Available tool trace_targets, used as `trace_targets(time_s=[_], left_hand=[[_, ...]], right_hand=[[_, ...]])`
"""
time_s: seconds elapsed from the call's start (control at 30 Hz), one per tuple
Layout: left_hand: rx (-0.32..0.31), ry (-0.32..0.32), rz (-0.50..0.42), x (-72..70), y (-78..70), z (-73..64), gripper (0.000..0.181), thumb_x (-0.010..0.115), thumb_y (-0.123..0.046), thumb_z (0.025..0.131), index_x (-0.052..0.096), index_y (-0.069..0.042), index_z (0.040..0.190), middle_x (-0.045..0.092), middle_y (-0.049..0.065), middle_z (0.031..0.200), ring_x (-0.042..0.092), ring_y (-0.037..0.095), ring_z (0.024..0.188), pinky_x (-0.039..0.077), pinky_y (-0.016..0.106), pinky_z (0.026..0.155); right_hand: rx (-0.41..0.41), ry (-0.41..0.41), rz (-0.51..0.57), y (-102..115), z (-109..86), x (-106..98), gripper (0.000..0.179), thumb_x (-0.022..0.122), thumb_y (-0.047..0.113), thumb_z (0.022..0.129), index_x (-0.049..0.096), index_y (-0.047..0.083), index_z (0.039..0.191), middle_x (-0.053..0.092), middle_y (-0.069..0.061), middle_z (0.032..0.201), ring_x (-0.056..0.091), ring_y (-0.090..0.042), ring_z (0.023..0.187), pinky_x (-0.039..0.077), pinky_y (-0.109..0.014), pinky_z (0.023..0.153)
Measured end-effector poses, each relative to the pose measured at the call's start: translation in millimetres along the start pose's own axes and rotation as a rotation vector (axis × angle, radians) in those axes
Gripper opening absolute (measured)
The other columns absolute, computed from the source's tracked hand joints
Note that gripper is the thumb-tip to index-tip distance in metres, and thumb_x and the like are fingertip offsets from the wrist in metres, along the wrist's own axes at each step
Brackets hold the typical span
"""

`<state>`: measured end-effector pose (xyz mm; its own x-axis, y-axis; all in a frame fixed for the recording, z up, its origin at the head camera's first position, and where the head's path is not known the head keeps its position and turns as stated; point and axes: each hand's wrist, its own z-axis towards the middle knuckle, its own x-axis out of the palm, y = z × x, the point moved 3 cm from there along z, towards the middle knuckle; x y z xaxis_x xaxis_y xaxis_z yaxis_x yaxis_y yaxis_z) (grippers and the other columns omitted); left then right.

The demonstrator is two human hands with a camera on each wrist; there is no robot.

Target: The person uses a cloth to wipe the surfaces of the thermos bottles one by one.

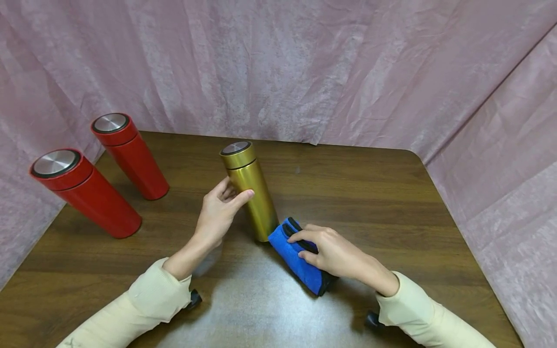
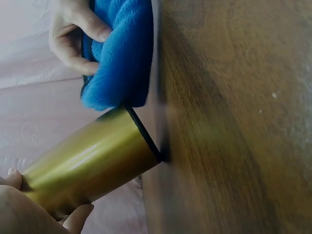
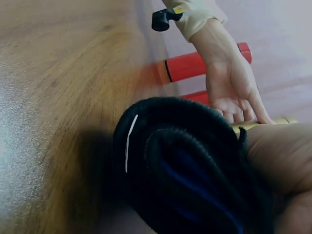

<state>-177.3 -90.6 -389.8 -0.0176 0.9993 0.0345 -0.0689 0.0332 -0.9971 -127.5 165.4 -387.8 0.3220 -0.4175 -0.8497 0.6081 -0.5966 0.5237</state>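
Note:
My left hand (image 1: pixel 216 215) grips a gold thermos bottle (image 1: pixel 259 205) around its middle, thumb on the near side. The bottle leans, and in the left wrist view its black-edged base (image 2: pixel 141 129) meets the table at one edge. My right hand (image 1: pixel 335 249) holds a folded blue cloth (image 1: pixel 303 271) with black trim, fingers bent over its upper side. One end of the cloth lies right at the lower part of the bottle. In the right wrist view the cloth's dark rolled end (image 3: pixel 180 146) covers much of the picture and hides most of the bottle.
Two red thermos bottles with silver-topped lids stand on the left of the wooden table (image 1: pixel 370 193), one nearer (image 1: pixel 95 198) and one farther back (image 1: pixel 137 162). A pink curtain (image 1: pixel 283 67) hangs behind the table and along its sides.

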Motion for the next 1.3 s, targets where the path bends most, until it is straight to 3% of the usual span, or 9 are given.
trace_targets(time_s=[0.13,0.27,0.47,0.57,0.67,0.83,1.0,1.13,1.3], left_hand=[[-0.024,-0.052,-0.042,-3.6,-2.4,0.5,0.058,0.077,-0.02,0.096,0.053,-0.009,0.148,0.065,0.011,0.134,0.063,0.019,0.117,0.053,0.031,0.099],[-0.032,-0.099,-0.16,-7.0,-5.9,1.0,0.056,0.073,-0.019,0.099,0.051,-0.008,0.149,0.063,0.013,0.135,0.063,0.019,0.117,0.055,0.029,0.094],[-0.006,-0.129,-0.339,-11.2,-10.9,0.2,0.038,0.069,-0.02,0.102,0.055,-0.006,0.135,0.061,0.009,0.125,0.061,0.018,0.116,0.057,0.031,0.093],[-0.022,-0.154,-0.396,-12.8,-12.3,0.5,0.025,0.069,-0.025,0.102,0.057,-0.01,0.117,0.06,0.002,0.108,0.062,0.013,0.1,0.057,0.029,0.085],[-0.059,-0.172,-0.446,-14.5,-12.4,1.2,0.022,0.069,-0.028,0.101,0.055,-0.012,0.103,0.058,-0.002,0.097,0.062,0.012,0.085,0.057,0.031,0.082],[-0.141,-0.17,-0.508,-14.7,-11.9,1.7,0.026,0.067,-0.035,0.102,0.053,-0.013,0.101,0.059,-0.003,0.096,0.06,0.01,0.08,0.056,0.033,0.091],[-0.206,-0.16,-0.568,-11.8,-10.8,0.6,0.027,0.065,-0.038,0.102,0.053,-0.014,0.109,0.055,-0.003,0.104,0.058,0.011,0.087,0.053,0.038,0.102],[-0.232,-0.147,-0.621,-9.4,-11.0,-0.2,0.03,0.063,-0.039,0.103,0.054,-0.015,0.119,0.057,-0.002,0.121,0.061,0.016,0.111,0.05,0.038,0.106],[-0.277,-0.156,-0.678,-7.1,-10.1,-1.9,0.032,0.064,-0.039,0.101,0.056,-0.014,0.12,0.061,0.0,0.115,0.062,0.02,0.107,0.055,0.036,0.1]], right_hand=[[0.01,0.006,0.061,-6,-3.1,-1,0.033,0.075,0.009,0.095,0.072,0.014,0.128,0.07,-0.003,0.123,0.063,-0.024,0.122,0.053,-0.047,0.102],[0.044,-0.044,0.143,-13,-7.8,-5,0.034,0.075,0.009,0.095,0.071,0.014,0.129,0.07,-0.005,0.128,0.063,-0.025,0.122,0.053,-0.049,0.101],[0.187,-0.136,0.322,-20,-14.7,-10,0.037,0.076,0.013,0.096,0.069,0.017,0.132,0.067,-0.011,0.132,0.065,-0.022,0.106,0.057,-0.036,0.087],[0.228,-0.217,0.411,-21,-18.1,-12,0.037,0.074,0.013,0.097,0.068,0.017,0.134,0.066,-0.013,0.131,0.067,-0.022,0.097,0.059,-0.032,0.078],[0.234,-0.329,0.499,-23,-21.5,-11,0.038,0.072,0.012,0.099,0.066,0.017,0.136,0.063,-0.016,0.135,0.068,-0.026,0.103,0.061,-0.033,0.08],[0.172,-0.518,0.603,-20,-23.1,0,0.039,0.069,0.005,0.1,0.063,0.013,0.138,0.062,-0.016,0.134,0.068,-0.03,0.104,0.063,-0.037,0.08],[0.072,-0.641,0.553,-5,-23.7,13,0.042,0.069,-0.003,0.097,0.063,0.009,0.137,0.062,-0.012,0.132,0.066,-0.025,0.107,0.062,-0.032,0.084],[-0.052,-0.712,0.386,8,-22.3,15,0.045,0.075,-0.008,0.09,0.068,0.008,0.132,0.063,-0.011,0.132,0.066,-0.025,0.109,0.059,-0.027,0.088],[-0.238,-0.799,0.207,16,-13.0,9,0.038,0.077,-0.005,0.088,0.072,0.005,0.124,0.064,-0.016,0.129,0.066,-0.032,0.11,0.055,-0.027,0.097]])
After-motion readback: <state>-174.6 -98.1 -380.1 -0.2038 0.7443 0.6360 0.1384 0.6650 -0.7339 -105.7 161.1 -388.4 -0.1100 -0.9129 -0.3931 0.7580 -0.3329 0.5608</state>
